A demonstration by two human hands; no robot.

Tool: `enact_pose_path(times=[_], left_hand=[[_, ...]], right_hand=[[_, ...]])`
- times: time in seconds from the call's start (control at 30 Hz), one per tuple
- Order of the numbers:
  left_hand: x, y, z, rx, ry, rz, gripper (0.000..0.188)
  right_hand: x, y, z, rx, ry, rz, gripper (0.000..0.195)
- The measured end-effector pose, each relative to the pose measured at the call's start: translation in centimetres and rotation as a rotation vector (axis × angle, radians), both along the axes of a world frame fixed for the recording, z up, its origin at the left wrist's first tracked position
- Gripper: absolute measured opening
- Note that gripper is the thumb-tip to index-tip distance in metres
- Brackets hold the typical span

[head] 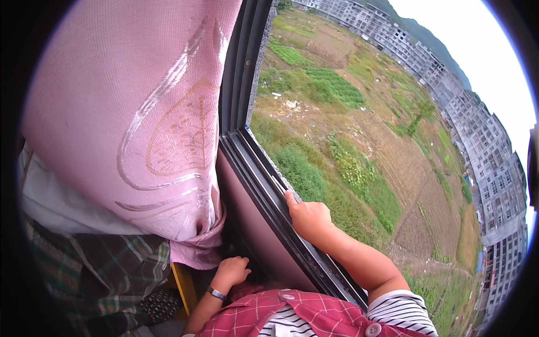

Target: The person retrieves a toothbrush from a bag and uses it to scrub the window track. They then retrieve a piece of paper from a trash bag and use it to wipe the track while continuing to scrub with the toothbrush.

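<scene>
My right hand (309,217) reaches across the lower track of a sliding window (269,185), with one finger stretched along the outer rail. Just past that fingertip lies a thin pale strip (278,183); I cannot tell whether the hand holds it or it belongs to the frame. Low on the inner side, my left hand (230,271) is loosely curled near the pink wall under the sill (257,219), with a banded watch or bracelet (216,293) on its wrist. Nothing shows in its fingers, though their undersides are hidden.
A pink patterned curtain (168,105) hangs gathered at the left of the dark window frame (242,63). Below it are plaid cloth (122,269), white fabric (80,198) and a yellow edge (185,288). Outside, fields (370,147) lie far below, with grey buildings (484,168) beyond.
</scene>
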State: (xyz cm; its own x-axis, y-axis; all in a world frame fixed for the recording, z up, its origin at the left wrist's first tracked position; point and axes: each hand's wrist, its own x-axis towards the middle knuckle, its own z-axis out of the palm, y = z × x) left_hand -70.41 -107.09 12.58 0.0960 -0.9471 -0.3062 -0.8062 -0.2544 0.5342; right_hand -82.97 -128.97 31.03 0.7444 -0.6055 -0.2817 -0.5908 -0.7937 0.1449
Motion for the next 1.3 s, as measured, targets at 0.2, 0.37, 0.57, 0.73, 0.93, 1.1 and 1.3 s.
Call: enact_pose_path(times=[0.2, 0.37, 0.57, 0.73, 0.93, 1.1, 1.3], left_hand=[[-1.6, -1.1, 0.7, 0.032, -0.012, -0.101, 0.027], [-3.0, -1.1, 1.3, 0.065, -0.014, -0.113, 0.035], [-3.7, 0.1, 0.5, 0.08, -0.028, -0.108, 0.038], [-5.0, -0.5, 2.7, 0.088, -0.05, -0.127, 0.03], [-5.4, 1.2, 2.0, 0.032, -0.035, -0.006, 0.032], [-5.6, 3.7, 0.7, 0.094, -0.025, 0.026, 0.03], [-5.3, 3.7, 0.8, 0.06, -0.008, 0.02, 0.028]], right_hand=[[-8.1, 4.4, 2.6, 0.006, 0.058, -0.018, 0.064], [-14.4, 7.5, 6.4, 0.177, 0.195, -0.095, 0.064], [-18.3, 7.3, 15.1, -0.017, -0.232, -0.18, 0.04], [-10.9, -0.1, 9.2, 0.318, -0.469, -0.084, 0.035], [-3.2, -3.8, -0.3, 0.236, -0.565, -0.03, 0.04], [-2.5, -2.3, -2.1, 0.046, -0.406, -0.017, 0.052], [-2.7, 0.6, -1.4, -0.068, -0.156, 0.009, 0.06]])
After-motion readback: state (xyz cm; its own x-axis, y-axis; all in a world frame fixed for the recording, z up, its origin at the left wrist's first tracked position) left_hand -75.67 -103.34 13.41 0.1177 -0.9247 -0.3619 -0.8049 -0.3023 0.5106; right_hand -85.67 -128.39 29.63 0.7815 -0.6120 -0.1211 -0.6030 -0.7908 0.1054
